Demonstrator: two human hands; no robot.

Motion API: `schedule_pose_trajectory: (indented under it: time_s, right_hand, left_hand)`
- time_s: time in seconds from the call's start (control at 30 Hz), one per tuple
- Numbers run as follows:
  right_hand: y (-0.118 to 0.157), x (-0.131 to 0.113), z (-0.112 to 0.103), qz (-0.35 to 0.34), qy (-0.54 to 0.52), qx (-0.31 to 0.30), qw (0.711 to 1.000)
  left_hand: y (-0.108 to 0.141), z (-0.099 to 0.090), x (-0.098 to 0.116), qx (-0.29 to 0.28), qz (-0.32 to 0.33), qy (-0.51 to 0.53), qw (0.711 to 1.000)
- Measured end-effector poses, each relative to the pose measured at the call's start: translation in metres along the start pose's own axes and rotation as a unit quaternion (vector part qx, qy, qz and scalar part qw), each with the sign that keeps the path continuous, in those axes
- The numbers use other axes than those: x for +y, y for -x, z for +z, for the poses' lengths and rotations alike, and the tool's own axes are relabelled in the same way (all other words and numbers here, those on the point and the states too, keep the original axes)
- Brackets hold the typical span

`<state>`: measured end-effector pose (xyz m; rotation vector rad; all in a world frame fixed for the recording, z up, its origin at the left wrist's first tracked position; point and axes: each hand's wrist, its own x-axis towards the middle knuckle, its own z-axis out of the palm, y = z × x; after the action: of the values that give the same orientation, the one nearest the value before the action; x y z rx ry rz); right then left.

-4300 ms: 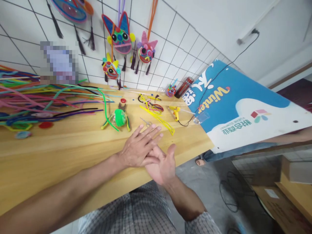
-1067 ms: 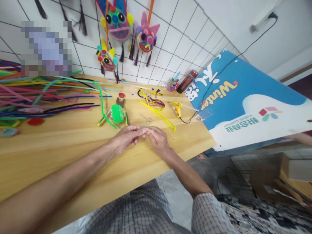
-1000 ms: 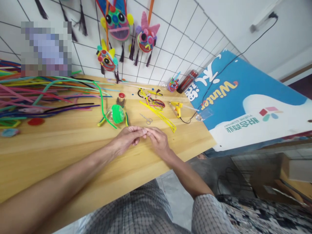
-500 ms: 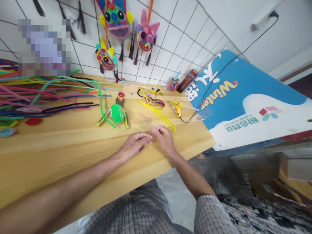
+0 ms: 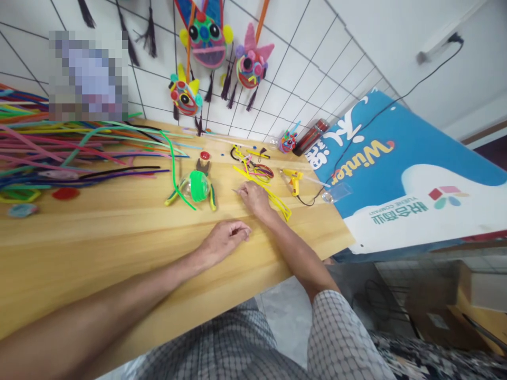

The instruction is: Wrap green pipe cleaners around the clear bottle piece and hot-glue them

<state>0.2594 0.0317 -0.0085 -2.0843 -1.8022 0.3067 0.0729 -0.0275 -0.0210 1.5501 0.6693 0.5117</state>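
Note:
My right hand (image 5: pixel 254 199) is over the small scissors (image 5: pixel 235 190), with its fingers closed around the handle end. Only the metal tips stick out to the left of the fingers, and the finger loops are hidden. Nearer to me, my left hand (image 5: pixel 225 240) rests low over the wooden table with thumb and fingers pinched together. Whatever may be in that pinch is too small to tell. Bent yellow pipe cleaners (image 5: pixel 281 205) lie just right of my right hand. A clear ball partly wrapped in green (image 5: pixel 199 186) sits to the left, resting on pliers (image 5: pixel 203 166).
Many coloured pipe cleaners (image 5: pixel 95 150) cover the table's left end. A yellow glue gun (image 5: pixel 293 179) with a cord lies to the right, near a dark red bottle (image 5: pixel 311 137). Decorated masks (image 5: pixel 206 39) hang on the wall grid. A blue banner (image 5: pixel 380 163) borders the table's right.
My right hand has moved away from the left hand, forward onto the scissors, and closed on them. My left hand stays near its place, still pinched. The view has shifted slightly.

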Motion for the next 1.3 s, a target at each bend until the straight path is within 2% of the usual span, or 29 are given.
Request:
schedule_pose_trajectory:
  time_s: [0.1,0.17,0.23,0.33,0.4,0.53,0.7,0.77,0.9,1.07,1.2,1.3]
  right_hand:
    - [0.001,0.005,-0.005,0.013,-0.035,0.004,0.999]
    - [0.006,0.007,-0.01,0.015,-0.063,0.007,0.998]
    - [0.015,0.006,-0.014,0.008,-0.137,-0.003,0.991]
    - [0.032,-0.003,-0.011,0.002,-0.315,-0.051,0.948]
    - [0.039,-0.01,-0.006,0.012,-0.396,-0.069,0.915]
    - [0.037,-0.016,-0.002,0.044,-0.46,-0.038,0.886]
    - [0.026,-0.008,-0.012,0.051,-0.508,0.003,0.86]
    - [0.03,-0.006,-0.013,0.039,-0.5,-0.008,0.865]
    - [0.043,-0.005,-0.004,0.007,-0.446,-0.083,0.891]
    - [0.026,-0.003,0.001,-0.016,-0.374,0.023,0.927]
    - [0.001,-0.002,0.003,-0.086,-0.194,-0.006,0.977]
    - [-0.01,-0.005,0.01,-0.15,-0.066,-0.038,0.986]
  left_hand:
    - [0.001,-0.001,0.003,0.016,0.008,-0.003,1.0]
    - [0.001,-0.002,0.004,0.062,0.018,-0.009,0.998]
    - [-0.001,-0.004,0.003,0.132,0.023,-0.009,0.991]
    - [-0.008,-0.007,0.0,0.193,0.008,-0.012,0.981]
    - [-0.012,-0.01,-0.001,0.181,-0.013,-0.029,0.983]
    - [-0.012,-0.015,0.002,0.098,-0.038,-0.06,0.993]
    - [-0.01,-0.015,0.01,0.091,-0.059,-0.055,0.993]
    - [-0.01,-0.015,0.012,0.089,-0.066,-0.054,0.992]
    - [-0.012,-0.017,0.015,0.079,-0.065,-0.066,0.993]
    - [-0.009,-0.016,0.021,0.038,-0.082,-0.099,0.991]
    - [-0.003,-0.013,0.025,0.025,-0.106,-0.148,0.983]
    - [-0.001,-0.013,0.028,0.008,-0.124,-0.185,0.975]
